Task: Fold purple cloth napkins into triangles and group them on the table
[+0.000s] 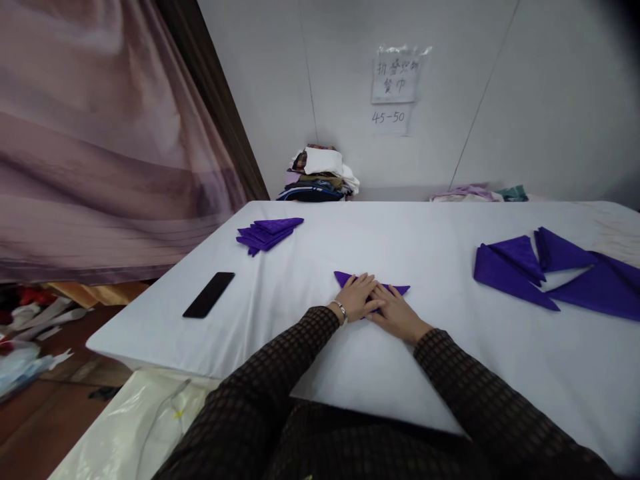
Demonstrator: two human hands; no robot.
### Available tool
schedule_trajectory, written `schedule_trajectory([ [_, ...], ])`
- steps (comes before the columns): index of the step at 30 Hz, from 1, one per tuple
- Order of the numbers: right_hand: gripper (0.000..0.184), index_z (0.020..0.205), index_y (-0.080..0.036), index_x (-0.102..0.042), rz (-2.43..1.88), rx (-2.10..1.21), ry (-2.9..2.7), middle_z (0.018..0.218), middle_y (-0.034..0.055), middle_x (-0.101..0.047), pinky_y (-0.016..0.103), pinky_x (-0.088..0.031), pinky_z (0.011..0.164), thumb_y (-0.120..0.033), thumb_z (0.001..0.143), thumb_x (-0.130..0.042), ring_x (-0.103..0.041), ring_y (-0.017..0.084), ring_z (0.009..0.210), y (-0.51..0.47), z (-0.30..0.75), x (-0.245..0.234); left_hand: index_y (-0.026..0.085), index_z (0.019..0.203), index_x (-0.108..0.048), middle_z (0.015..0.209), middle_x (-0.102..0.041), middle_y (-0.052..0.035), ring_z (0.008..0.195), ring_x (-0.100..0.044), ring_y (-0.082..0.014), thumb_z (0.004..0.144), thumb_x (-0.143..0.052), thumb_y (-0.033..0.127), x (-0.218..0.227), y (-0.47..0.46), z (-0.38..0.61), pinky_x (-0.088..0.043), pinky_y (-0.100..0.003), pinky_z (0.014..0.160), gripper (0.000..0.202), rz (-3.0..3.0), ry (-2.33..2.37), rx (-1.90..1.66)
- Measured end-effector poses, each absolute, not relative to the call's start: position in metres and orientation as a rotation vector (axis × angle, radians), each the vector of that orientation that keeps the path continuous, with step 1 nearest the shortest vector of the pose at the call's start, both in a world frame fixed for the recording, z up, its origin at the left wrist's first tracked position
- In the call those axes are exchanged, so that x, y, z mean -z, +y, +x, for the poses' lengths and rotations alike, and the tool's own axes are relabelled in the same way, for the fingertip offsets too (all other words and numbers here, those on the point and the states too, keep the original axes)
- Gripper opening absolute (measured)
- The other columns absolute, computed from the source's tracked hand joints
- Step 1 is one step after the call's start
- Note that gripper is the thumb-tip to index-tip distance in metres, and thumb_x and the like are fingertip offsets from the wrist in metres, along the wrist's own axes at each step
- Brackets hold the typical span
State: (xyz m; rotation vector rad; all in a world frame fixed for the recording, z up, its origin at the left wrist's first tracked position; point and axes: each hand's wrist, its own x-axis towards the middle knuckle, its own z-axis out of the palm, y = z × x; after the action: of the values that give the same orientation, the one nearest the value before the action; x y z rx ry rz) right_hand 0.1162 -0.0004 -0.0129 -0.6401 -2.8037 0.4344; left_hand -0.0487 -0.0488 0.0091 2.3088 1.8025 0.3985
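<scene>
A small folded purple napkin [400, 290] lies on the white-covered table [300, 360] in front of me. My left hand [354, 298], with a bracelet at the wrist, rests flat on it with the fingers stretched out. My right hand [397, 313] lies flat over the napkin's right half, its fingertips meeting those of the left hand. Only the napkin's two pointed ends show clearly; its middle is hidden under both hands.
Folded purple napkins [270, 235] are stacked at the back left. A black phone [209, 295] lies near the left edge. Larger purple cloths [510, 267] spread at the right. Behind the table stands a clothes pile [320, 175] by the wall; a pink curtain [100, 133] hangs left.
</scene>
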Motion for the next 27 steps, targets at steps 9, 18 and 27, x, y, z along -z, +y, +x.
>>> schedule_trajectory([
  [9,0.07,0.14,-0.013,-0.034,-0.68,-0.432,-2.812,0.147,0.0136,-0.03,0.047,-0.016,0.11,-0.059,0.087,-0.037,-0.02,0.025,0.137,0.002,0.116,0.019,0.015,0.141,-0.03,0.148,-0.03,-0.0107,0.138,-0.019,-0.0248,0.085,-0.026,0.066,0.002,-0.06,-0.064,-0.015,-0.044,0.112,0.075,2.139,2.073,-0.281],
  [18,0.068,0.141,-0.016,-0.033,-0.653,-0.465,-2.822,0.147,0.0127,-0.029,0.049,-0.018,0.109,-0.058,0.088,-0.037,-0.021,0.026,0.137,0.002,0.116,0.016,0.021,0.141,-0.029,0.15,-0.026,-0.0078,0.138,-0.019,-0.023,0.085,-0.026,0.066,-0.001,-0.067,-0.069,-0.015,-0.046,0.112,0.073,1.954,2.239,-0.241],
  [27,0.07,0.14,-0.013,-0.034,-0.653,-0.443,-2.837,0.147,0.0139,-0.029,0.047,-0.016,0.11,-0.059,0.088,-0.036,-0.021,0.025,0.137,0.001,0.115,0.015,0.019,0.142,-0.026,0.151,-0.022,-0.0094,0.139,-0.017,-0.0257,0.082,-0.022,0.07,-0.003,-0.07,-0.069,-0.013,-0.053,0.11,0.079,1.77,2.413,-0.188],
])
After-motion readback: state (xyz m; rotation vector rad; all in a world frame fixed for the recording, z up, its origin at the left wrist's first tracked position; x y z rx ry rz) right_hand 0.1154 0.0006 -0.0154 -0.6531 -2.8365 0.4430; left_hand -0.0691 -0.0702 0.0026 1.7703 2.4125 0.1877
